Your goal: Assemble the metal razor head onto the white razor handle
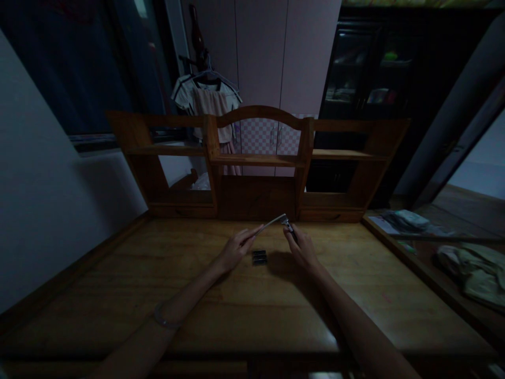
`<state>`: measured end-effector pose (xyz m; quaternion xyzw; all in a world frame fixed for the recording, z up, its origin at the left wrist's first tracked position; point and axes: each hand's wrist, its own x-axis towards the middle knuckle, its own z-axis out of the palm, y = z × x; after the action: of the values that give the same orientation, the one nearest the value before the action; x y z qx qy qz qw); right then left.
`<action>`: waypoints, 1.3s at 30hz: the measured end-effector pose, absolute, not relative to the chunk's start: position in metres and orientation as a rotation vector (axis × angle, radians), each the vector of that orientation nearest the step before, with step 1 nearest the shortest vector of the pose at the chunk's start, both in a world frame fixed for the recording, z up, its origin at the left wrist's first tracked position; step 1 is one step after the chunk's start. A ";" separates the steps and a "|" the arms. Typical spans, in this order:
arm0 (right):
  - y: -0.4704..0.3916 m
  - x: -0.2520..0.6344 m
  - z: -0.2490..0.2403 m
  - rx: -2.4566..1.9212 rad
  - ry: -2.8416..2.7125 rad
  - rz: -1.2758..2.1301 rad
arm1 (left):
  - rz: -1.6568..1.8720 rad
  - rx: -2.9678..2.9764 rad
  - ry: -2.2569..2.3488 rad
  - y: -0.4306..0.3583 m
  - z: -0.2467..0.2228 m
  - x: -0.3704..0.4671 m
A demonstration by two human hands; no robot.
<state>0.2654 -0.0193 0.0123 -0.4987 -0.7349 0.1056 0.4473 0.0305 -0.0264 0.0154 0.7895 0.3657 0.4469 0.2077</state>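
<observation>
Currently your left hand's (234, 248) grip is closed around one end of a thin strip (271, 222); your right (303, 249) grasps a small tool (290, 228), its head at the strip's far end, above the worktop (189, 300), near small dark pieces (259, 257).

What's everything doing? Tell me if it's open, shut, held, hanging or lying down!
Left hand: closed on strip
Thin strip: held, slanting
Right hand: closed on tool
Small tool: held
Three dark pieces: lying side by side
Checkered doors: shut
White top: hanging
</observation>
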 end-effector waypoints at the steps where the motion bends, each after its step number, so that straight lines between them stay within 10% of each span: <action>1: -0.019 0.265 0.012 -1.235 -1.818 0.258 | 1.259 2.201 1.018 -0.027 0.016 0.030; 39: -0.017 0.265 0.010 -1.239 -1.821 0.264 | 1.254 2.216 0.970 -0.028 0.018 0.031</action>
<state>0.2650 -0.0172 0.0098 -0.5002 -0.7349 0.1066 0.4454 0.0308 -0.0276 0.0177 0.7957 0.3483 0.4503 0.2069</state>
